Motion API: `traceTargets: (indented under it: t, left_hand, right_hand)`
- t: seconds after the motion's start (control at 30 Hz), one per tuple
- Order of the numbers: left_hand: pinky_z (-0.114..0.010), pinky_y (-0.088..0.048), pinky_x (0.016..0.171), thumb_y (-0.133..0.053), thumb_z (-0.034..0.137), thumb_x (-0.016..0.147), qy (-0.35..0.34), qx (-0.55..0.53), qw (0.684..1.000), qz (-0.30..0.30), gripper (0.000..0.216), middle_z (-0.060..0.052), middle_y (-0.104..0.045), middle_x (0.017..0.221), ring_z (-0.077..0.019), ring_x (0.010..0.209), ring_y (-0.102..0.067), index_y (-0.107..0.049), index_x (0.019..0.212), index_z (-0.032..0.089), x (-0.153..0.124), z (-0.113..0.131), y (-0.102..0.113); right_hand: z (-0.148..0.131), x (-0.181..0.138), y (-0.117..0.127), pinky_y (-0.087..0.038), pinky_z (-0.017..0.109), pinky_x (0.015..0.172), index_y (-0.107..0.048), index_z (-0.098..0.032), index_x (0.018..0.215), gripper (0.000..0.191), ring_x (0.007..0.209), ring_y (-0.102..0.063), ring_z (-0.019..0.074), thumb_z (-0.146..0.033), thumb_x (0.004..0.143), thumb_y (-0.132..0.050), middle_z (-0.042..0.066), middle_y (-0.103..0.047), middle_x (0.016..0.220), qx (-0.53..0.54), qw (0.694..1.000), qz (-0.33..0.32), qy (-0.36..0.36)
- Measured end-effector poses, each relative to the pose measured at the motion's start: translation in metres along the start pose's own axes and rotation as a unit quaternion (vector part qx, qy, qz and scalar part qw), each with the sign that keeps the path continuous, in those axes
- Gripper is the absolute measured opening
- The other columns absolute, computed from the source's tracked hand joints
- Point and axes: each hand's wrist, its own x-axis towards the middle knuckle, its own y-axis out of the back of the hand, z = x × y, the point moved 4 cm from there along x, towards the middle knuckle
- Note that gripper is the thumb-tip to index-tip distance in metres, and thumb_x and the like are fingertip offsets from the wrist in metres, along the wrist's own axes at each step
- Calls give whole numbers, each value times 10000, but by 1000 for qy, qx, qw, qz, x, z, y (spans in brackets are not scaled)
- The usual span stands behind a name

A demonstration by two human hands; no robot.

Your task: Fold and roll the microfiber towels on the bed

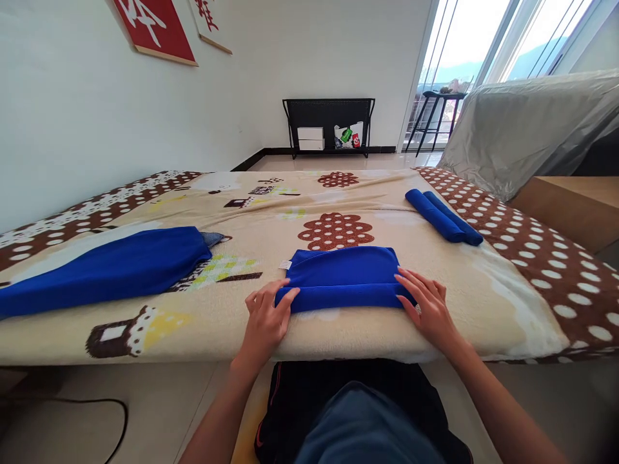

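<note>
A blue cloth lies in front of me, its near edge turned over into a flat roll, with a small white tag at its far left corner. The fingers and thumb of my left hand pinch the left end of that roll. At the right end, my right hand grips the fold between thumb and fingers. To the left rests a larger spread of blue fabric with a grey-blue piece poking out at its tip. Two blue rolled cloths lie side by side at the right.
Everything lies on a cream patterned blanket with brown polka-dot borders. Beyond it stands a black rack with white boxes and a bag. A plastic-covered piece of furniture and a stool are at the right. A cable runs along the floor.
</note>
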Motion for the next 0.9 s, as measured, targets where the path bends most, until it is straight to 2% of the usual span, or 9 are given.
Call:
traceTargets:
  t: [0.07,0.17,0.27,0.33,0.47,0.63,0.77,0.9]
  left_hand:
    - [-428,-337,1044,-402,158,985,-45,-14,999,-5,341,-90,-642,1304,-231,1245,-563,-628,1214,272,-8,0,5]
    - [-392,-353,1011,-429,156,965,-71,-40,996,-38,335,-50,-680,1236,-208,1195,-589,-582,1238,272,-14,0,11]
    - [-397,-338,1014,-465,176,927,-62,-41,995,-67,392,-56,-632,1325,-225,1253,-545,-518,1304,270,-12,-2,14]
    - [-392,-341,998,-448,138,898,-53,-32,995,-79,438,-59,-628,1329,-224,1251,-544,-505,1313,266,-8,-2,12]
    - [-387,-361,946,-410,84,868,-30,-17,996,-77,454,-61,-657,1259,-224,1177,-577,-530,1273,250,5,-1,2]
    - [-430,-358,901,-421,88,864,-7,12,998,-59,356,-121,-667,1147,-291,1086,-583,-569,1174,179,15,6,-8]
    - [-437,-349,889,-418,77,873,-15,20,997,-70,311,-120,-672,1091,-300,1049,-586,-579,1121,171,10,12,0]
    - [-403,-362,889,-406,56,849,-24,-2,996,-88,294,-77,-687,1009,-250,974,-610,-584,1045,184,0,10,17]
  right_hand:
    - [3,-22,3,-285,416,1119,-558,-325,1380,407,1383,-445,213,-312,1017,-373,15,-511,1471,4,999,-7,31]
    - [7,-37,6,-307,416,1082,-559,-330,1372,400,1373,-455,212,-308,1017,-376,-7,-552,1431,11,998,-37,53]
    - [9,-32,9,-307,433,1073,-498,-310,1426,440,1377,-444,225,-341,993,-426,0,-546,1438,19,996,-57,59]
    - [10,-23,8,-315,438,1067,-534,-309,1391,425,1346,-473,234,-370,976,-460,3,-579,1406,30,997,-58,50]
    - [17,-6,2,-343,411,1052,-637,-290,1258,335,1262,-534,224,-405,977,-496,8,-664,1289,65,997,-38,35]
    - [22,-7,0,-332,420,1042,-648,-288,1231,291,1221,-554,221,-363,991,-501,12,-697,1226,65,995,-33,69]
    - [21,-15,12,-328,433,1032,-647,-280,1197,261,1181,-574,221,-339,1006,-480,27,-711,1175,82,993,-20,81]
    - [16,-19,32,-384,402,988,-623,-266,1184,240,1149,-574,212,-343,998,-493,42,-690,1148,141,982,-80,99]
